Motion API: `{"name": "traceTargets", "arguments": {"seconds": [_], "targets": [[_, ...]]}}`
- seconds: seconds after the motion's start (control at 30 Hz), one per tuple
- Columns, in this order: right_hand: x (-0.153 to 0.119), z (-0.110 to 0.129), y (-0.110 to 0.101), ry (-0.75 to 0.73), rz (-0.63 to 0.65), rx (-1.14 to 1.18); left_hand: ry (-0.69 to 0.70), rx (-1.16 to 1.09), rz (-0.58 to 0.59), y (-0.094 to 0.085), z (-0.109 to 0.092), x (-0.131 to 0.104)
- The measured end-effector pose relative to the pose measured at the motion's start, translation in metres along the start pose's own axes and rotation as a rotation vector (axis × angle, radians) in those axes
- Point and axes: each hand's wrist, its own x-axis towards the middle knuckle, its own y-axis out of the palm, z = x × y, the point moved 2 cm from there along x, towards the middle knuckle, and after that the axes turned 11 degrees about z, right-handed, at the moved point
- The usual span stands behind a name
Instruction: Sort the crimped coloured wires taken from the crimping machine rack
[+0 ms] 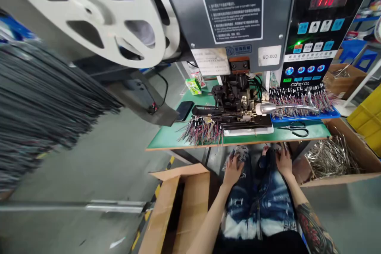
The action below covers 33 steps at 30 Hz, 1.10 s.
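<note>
My left hand (233, 170) lies on the left knee of my jeans (238, 202), fingers spread and holding nothing. On the other knee rests my right hand (284, 161), its fingers apart and nothing in them. Both are below the front edge of the green table (157, 139). Above them stands a crimping machine (238, 103), its counter (329, 0) showing 770. A bundle of thin wires (202, 131) lies at the machine's left, and more wires (297, 101) lie in a blue tray (324, 115) at its right.
Black scissors (297, 128) and a dark phone (184, 110) lie on the table. An open cardboard box (193, 202) is at lower left, another with metal scrap (333, 156) at right. A large reel (98, 12) and hanging dark cables (44, 95) occupy the left.
</note>
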Motion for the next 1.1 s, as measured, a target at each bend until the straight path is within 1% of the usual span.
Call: {"name": "traceTargets", "arguments": {"seconds": [0.1,0.2,0.33,0.5,0.6,0.67,0.77,0.9,1.1], "targets": [[-0.008,0.015,0.009,-0.093,-0.013,0.020,0.061,-0.042,0.041,0.001,-0.004,-0.003],[-0.013,0.018,0.019,-0.151,0.009,0.019,0.049,-0.089,0.062,0.001,0.001,-0.003],[-0.017,0.003,0.024,-0.162,0.034,0.017,-0.039,-0.151,0.082,-0.002,0.021,-0.003],[-0.024,-0.018,0.024,-0.155,0.043,0.012,-0.155,-0.225,0.071,-0.010,0.048,-0.005],[-0.024,-0.022,0.027,-0.151,0.040,0.005,-0.214,-0.266,0.070,-0.012,0.059,-0.008],[-0.023,-0.022,0.029,-0.152,0.044,0.003,-0.240,-0.287,0.076,-0.013,0.063,-0.008],[-0.022,-0.020,0.030,-0.155,0.052,0.009,-0.243,-0.306,0.082,-0.013,0.064,-0.008],[-0.021,-0.021,0.031,-0.150,0.048,0.023,-0.202,-0.318,0.079,-0.015,0.057,-0.006],[-0.021,-0.023,0.030,-0.157,0.039,0.037,-0.152,-0.335,0.042,-0.017,0.052,-0.008]]}}
